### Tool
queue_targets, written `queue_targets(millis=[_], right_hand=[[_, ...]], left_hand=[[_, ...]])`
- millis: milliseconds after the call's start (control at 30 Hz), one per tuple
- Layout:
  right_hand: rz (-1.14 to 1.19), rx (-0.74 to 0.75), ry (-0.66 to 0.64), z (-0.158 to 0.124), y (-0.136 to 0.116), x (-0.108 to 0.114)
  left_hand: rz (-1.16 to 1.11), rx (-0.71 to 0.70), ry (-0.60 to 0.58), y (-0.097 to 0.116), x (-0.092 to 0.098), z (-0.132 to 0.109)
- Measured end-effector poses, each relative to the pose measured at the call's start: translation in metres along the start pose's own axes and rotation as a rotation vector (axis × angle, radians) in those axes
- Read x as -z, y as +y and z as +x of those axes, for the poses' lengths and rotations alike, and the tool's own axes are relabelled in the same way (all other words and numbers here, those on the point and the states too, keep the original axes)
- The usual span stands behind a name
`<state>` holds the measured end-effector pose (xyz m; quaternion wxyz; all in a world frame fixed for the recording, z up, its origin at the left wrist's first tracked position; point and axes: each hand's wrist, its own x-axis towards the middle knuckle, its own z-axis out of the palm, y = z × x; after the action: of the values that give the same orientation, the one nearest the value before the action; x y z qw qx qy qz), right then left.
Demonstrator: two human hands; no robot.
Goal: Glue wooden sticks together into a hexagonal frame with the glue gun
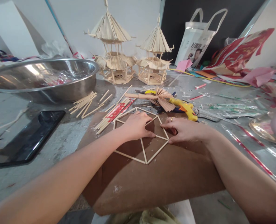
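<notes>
A flat hexagonal frame of thin wooden sticks [129, 157], with spokes running inward, lies on a brown cardboard sheet [156, 183]. My left hand [139, 124] reaches over its middle and hides the centre where the spokes meet. Its thumb and fingertips touch two spokes on the right side. At the frame's right corner, my right hand [182, 129] has its thumb and index finger on the outer stick; the other fingers are curled. Just behind the right hand rests a yellow glue gun [185, 109]. Sticks in a red-printed wrapper [115, 113] lie behind my left hand.
Two stick-built pagoda models [114, 62] stand at the back. A steel basin [81, 81] and a black phone [32, 137] are on the left, with loose sticks [83, 104] between. A folded paper fan [162, 98], white bag [191, 40] and plastic wrappers [250, 140] lie rightward.
</notes>
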<state>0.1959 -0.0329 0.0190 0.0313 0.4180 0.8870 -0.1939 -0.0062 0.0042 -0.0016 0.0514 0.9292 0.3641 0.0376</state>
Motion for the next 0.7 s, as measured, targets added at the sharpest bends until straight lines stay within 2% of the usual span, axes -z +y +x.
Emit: queue_targets(millis=[700], right_hand=[[0.005, 0.029, 0.031, 0.0002, 0.0041, -0.0057]], left_hand=[[-0.003, 0.013, -0.005, 0.0008, -0.0001, 0.0011]])
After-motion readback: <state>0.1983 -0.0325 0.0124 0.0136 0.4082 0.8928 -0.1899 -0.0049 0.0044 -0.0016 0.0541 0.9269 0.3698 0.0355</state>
